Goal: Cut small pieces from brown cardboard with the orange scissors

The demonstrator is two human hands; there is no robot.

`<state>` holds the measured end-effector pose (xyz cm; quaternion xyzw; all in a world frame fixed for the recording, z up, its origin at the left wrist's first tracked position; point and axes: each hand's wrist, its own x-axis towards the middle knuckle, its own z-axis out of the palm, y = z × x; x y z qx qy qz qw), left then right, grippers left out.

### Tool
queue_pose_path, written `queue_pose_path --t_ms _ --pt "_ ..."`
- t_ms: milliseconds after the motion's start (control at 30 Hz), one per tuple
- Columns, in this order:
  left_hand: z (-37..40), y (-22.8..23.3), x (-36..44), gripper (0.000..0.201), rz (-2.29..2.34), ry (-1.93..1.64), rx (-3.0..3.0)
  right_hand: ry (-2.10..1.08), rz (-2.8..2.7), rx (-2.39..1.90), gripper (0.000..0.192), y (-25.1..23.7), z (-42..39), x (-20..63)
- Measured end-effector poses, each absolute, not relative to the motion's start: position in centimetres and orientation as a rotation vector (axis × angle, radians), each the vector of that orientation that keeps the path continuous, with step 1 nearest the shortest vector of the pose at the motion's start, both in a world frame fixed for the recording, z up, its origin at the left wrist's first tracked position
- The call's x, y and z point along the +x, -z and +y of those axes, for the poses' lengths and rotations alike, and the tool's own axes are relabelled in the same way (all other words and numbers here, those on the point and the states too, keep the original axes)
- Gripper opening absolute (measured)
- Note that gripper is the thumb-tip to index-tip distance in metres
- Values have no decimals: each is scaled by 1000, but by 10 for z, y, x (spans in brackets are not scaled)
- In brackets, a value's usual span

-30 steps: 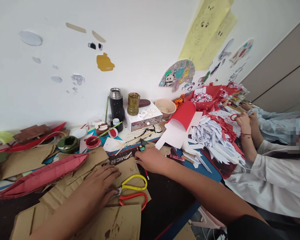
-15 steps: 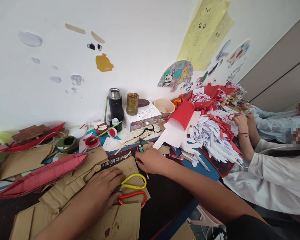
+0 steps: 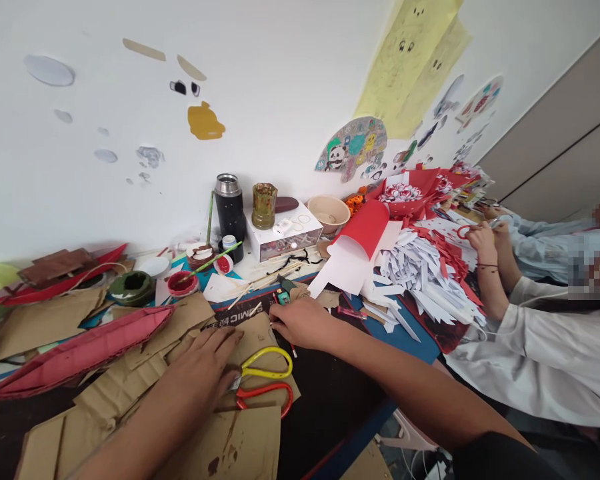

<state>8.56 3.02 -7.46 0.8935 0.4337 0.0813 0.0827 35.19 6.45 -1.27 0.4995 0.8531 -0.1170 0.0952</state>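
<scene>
left hand (image 3: pixel 207 365) flat, fingers spread on cardboard (image 3: pixel 253 333) | scissors (image 3: pixel 265 380) beside fingertips | right hand (image 3: pixel 303 322) grip unclear

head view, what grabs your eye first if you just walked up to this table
The scissors with one yellow and one red handle lie on brown cardboard near the front edge, the left hand flat beside them. The right hand pinches something thin just behind. Farther right, a heap of white paper strips and a curled red sheet stand out.

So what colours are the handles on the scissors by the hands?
One handle of the metal scissors is yellow, the other red; the head view shows this.
</scene>
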Motion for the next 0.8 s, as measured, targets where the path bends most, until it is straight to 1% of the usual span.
queue_pose_path --t_ms 200,467,800 --pt "38 79 83 59 1363 -234 2595 333 2497 1474 28 10 64 348" --pt "43 66 90 57 1393 -130 2556 307 2494 1487 29 12 65 343" --pt "52 72 90 61 1434 -225 2543 315 2491 1543 31 10 64 348"
